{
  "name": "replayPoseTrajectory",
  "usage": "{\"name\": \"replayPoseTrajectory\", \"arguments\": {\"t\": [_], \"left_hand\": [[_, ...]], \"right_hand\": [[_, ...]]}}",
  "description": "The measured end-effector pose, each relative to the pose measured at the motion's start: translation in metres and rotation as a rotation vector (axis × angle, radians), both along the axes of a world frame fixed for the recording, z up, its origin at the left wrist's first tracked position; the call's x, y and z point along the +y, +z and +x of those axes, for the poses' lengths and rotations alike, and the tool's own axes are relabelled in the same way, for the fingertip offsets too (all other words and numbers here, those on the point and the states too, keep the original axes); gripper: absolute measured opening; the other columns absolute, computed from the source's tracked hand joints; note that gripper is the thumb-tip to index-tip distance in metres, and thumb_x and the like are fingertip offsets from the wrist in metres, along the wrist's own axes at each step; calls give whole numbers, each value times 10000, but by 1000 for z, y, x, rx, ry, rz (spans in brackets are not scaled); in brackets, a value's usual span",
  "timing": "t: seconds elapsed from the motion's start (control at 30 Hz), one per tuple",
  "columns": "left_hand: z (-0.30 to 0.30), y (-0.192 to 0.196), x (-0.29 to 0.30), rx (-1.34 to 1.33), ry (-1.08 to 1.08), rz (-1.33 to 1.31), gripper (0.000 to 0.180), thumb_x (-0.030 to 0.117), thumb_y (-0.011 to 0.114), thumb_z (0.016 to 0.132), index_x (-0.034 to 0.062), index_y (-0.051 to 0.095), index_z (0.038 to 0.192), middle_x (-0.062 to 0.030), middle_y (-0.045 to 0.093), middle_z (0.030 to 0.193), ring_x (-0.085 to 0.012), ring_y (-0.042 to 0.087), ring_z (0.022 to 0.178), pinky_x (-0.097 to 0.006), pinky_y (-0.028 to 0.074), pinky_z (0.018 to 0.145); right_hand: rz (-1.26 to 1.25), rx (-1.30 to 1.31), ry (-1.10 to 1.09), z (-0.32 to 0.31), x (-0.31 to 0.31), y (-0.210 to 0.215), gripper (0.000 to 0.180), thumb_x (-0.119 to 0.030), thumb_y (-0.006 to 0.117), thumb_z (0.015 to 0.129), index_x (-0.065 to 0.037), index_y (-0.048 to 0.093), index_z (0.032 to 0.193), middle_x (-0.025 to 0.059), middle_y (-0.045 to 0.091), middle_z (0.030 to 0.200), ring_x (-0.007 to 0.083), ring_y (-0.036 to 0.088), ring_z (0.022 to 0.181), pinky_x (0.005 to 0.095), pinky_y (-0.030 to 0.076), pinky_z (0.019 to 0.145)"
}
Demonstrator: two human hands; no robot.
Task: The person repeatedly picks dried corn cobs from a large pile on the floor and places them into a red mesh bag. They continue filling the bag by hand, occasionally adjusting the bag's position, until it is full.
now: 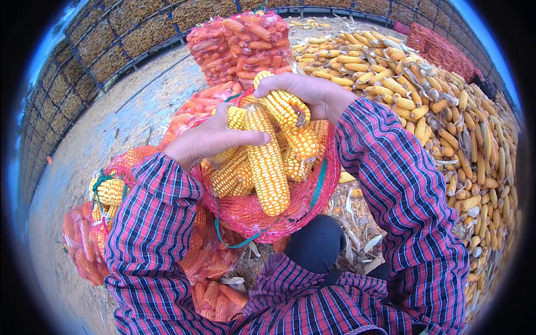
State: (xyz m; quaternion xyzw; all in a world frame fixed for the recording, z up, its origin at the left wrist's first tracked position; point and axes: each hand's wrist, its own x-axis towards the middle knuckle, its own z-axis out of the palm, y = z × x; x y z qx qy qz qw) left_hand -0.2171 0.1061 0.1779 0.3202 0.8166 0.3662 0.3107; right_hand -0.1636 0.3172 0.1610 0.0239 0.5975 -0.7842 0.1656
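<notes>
A red mesh bag (259, 220), its mouth wide, stands in front of me, full of yellow ears of corn. My right hand (315, 95) is closed round an ear of corn (283, 109) at the far side of the mouth; this ear has a dark spot at one end. My left hand (212, 138) grips corn at the left side, its thumb across a long ear of corn (268, 167) that lies on top, pointing toward me. Most of the left fingers are hidden behind the ears. A green drawstring (319, 187) runs loosely along the rim.
A large heap of loose corn (441, 123) rises on the right. Filled red mesh sacks stand ahead (240, 47), and a tied one (86, 240) sits at the left. Corn-filled racks (139, 39) line the back. Dry husks (357, 245) litter the ground by my knee.
</notes>
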Motion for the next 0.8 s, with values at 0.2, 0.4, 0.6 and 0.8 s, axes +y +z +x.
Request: {"name": "replayPoseTrajectory", "arguments": {"t": [0.2,0.4,0.6,0.8], "left_hand": [[-13,-14,13,26,43,-71,1031,548,757,786,-4,228,1479,-223,452,1401,-287,446,1326,-392,352,1094],[-34,-47,16,-14,177,198,910,572,680,842,4,318,1454,-298,420,1424,-350,399,1367,-427,321,1121],[-60,-67,10,502,266,-45,627,479,573,893,15,528,1313,-275,465,1313,-394,447,1290,-445,355,1084],[-91,-53,2,324,275,-28,300,180,538,891,57,707,1107,-230,556,1265,-371,516,1217,-444,390,1046]], "right_hand": [[280,6,-171,-34,2,-10,332,-307,697,794,-55,652,1006,83,702,937,173,654,782,332,541,715],[661,139,-173,-39,5,-16,528,-349,709,766,-33,647,1184,127,656,1187,198,600,1086,337,461,918],[886,396,-19,-37,4,-33,510,-366,601,849,-16,644,1217,181,653,1221,314,599,1151,404,437,994],[1248,699,-25,-30,-19,-30,625,-558,480,896,-63,674,1225,254,622,1233,410,577,1157,438,434,1027]]}}
